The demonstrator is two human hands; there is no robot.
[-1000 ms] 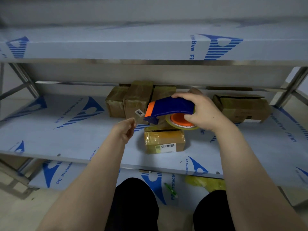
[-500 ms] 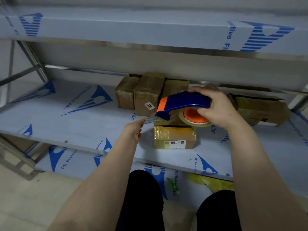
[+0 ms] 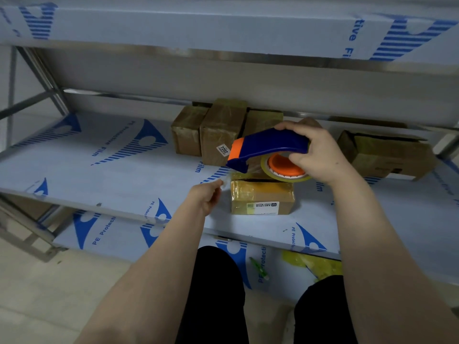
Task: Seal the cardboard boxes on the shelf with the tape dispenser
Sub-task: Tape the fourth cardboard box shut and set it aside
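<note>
Blue tape dispenser in right hand, grip closed, left hand pinching tape end

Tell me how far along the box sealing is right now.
Done, apparently: the three back boxes look tape-wrapped. In hand: the right hand grips the tape dispenser above the front box, whose top seam shows a dark gap; the left hand pinches the tape end. Left: the right-side box, flaps open.
</note>
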